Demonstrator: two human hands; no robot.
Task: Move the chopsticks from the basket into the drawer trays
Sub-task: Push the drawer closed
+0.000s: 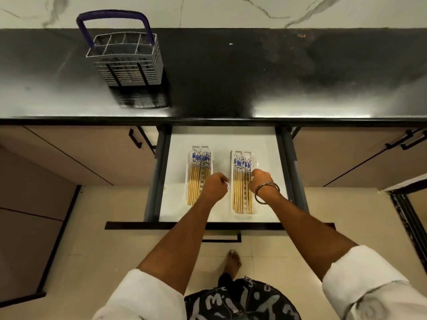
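Chopsticks [197,179] in left tray [188,200], more in right tray [233,205], both in open drawer [221,139]. Left hand [215,185] and right hand [261,180] over trays, fingers curled; contents unclear. Basket [129,61] on black surface [254,77], well apart.

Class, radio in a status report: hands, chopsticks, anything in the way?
Left hand and right hand curled over the drawer, grip unclear. Chopsticks in both trays. Basket looks empty. Nothing blocking.

No readable text, label, brand or number shows anywhere. The dark trousers [242,301] near the bottom edge carry pale letter-like scrawls, but none resolves into a word; the chopsticks' [241,181] blue patterning is ornamental only.
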